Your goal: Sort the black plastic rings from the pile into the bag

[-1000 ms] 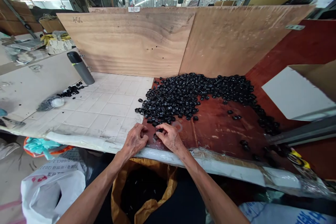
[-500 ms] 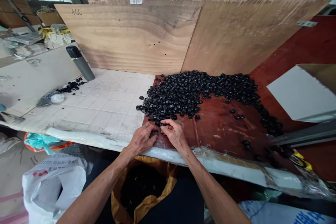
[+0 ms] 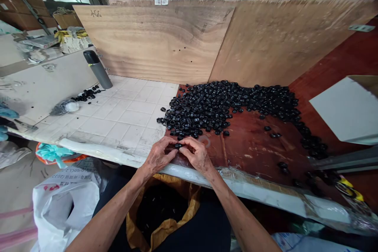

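Note:
Fingertips of my left hand (image 3: 158, 154) and my right hand (image 3: 197, 155) meet over the front of the table, pinching a small shiny black plastic piece (image 3: 178, 146) between them. Its exact shape is partly hidden by the fingers. Just beyond the hands spreads a large heap of similar small black ring-like pieces (image 3: 201, 112) on the red-brown board (image 3: 245, 141). Below the table edge, between my forearms, an orange-brown sack (image 3: 191, 204) stands with its mouth wide and dark contents inside.
A grey flask (image 3: 100, 74) stands on the white tiled surface (image 3: 118, 114) at left, near a plastic bag (image 3: 60, 107) and scattered black bits. A white box (image 3: 344, 110) sits at right. A wooden panel (image 3: 153, 43) closes the back. A white sack (image 3: 65, 204) stands lower left.
My right fingertips have lowered from the pile's near edge to meet the left hand's, and a black piece now sits between both. The whole view has shifted slightly.

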{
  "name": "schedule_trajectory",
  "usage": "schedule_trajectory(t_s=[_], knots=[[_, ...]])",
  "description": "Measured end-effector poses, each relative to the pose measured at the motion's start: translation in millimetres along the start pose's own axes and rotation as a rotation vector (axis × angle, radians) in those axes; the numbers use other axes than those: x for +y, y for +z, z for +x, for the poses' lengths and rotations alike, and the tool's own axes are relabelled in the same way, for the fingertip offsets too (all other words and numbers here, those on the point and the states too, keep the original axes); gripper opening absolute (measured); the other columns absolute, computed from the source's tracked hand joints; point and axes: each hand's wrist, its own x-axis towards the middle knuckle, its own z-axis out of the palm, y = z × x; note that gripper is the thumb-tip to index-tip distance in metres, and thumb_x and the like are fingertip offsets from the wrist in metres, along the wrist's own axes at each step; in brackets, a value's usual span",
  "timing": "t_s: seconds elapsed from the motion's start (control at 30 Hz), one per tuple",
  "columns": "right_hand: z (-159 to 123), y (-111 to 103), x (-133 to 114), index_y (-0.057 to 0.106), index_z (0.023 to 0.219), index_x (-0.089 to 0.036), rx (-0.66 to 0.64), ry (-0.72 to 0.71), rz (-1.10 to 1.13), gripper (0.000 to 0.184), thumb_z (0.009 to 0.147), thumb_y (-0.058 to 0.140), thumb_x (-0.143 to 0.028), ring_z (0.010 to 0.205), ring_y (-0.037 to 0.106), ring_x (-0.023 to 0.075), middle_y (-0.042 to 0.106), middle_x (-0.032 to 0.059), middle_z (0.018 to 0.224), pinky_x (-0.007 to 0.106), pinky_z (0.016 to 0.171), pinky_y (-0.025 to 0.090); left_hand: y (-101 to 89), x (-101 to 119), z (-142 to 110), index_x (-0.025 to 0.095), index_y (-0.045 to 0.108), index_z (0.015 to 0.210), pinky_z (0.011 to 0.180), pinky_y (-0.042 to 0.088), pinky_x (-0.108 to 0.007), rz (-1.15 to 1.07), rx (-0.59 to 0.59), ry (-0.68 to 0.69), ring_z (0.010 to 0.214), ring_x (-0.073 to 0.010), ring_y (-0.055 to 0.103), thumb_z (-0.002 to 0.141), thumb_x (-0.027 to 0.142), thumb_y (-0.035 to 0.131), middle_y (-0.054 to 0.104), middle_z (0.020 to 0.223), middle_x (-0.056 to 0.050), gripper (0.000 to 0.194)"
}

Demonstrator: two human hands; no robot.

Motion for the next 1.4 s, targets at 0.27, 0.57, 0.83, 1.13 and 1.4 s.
schedule_trajectory(t_s=[0.27,0.57,0.83,1.13,1.4], knots=[[-1,1,-1,0.071,0.101,-0.022,-0.042,0.096,-0.003,0.014,0.095,0.060,-0.027,0.063,0.068,0.0169,0.071,0.0012,0.078,0.028,0.066,0.054,-1.2,0,1,0.022,0.068,0.113,0.097,0.057,-0.036,-0.071,0.002,0.007,0.106,-0.0203,0.070,0.093,0.022,0.062,0.073,0.111,-0.008,0.021],[1,8,5,0.059,0.075,-0.022,-0.035,-0.052,-0.274,0.035,0.105,0.044,-0.032,0.063,0.059,0.0168,0.061,0.0019,0.068,0.028,0.066,0.046,-0.7,-1,0,0.021,0.068,0.114,0.099,0.057,-0.037,-0.078,0.019,0.016,0.107,-0.0205,0.071,0.094,0.023,0.064,0.074,0.112,-0.008,0.020],[-2,2,-7,0.067,0.105,-0.021,-0.010,-0.072,-0.100,0.016,0.096,0.054,-0.025,0.070,0.065,0.0178,0.067,0.0035,0.085,0.029,0.070,0.051,1.1,1,1,0.020,0.070,0.109,0.090,0.060,-0.033,-0.184,0.031,-0.069,0.099,-0.0190,0.073,0.093,0.023,0.066,0.075,0.108,-0.007,0.017],[2,2,-6,0.059,0.078,-0.022,-0.080,0.052,-0.101,0.026,0.100,0.047,-0.028,0.055,0.055,0.0144,0.058,-0.0018,0.061,0.026,0.059,0.043,-1.1,0,-1,0.021,0.068,0.116,0.098,0.057,-0.036,-0.074,-0.001,0.049,0.106,-0.0204,0.071,0.094,0.019,0.064,0.074,0.114,-0.007,0.023],[1,3,-7,0.063,0.094,-0.022,-0.056,0.112,0.054,0.009,0.091,0.063,-0.030,0.059,0.056,0.0148,0.060,-0.0021,0.070,0.025,0.057,0.044,2.1,1,0,0.018,0.069,0.112,0.086,0.061,-0.034,-0.329,-0.006,-0.148,0.095,-0.0206,0.074,0.093,0.025,0.068,0.074,0.109,-0.008,0.021]])
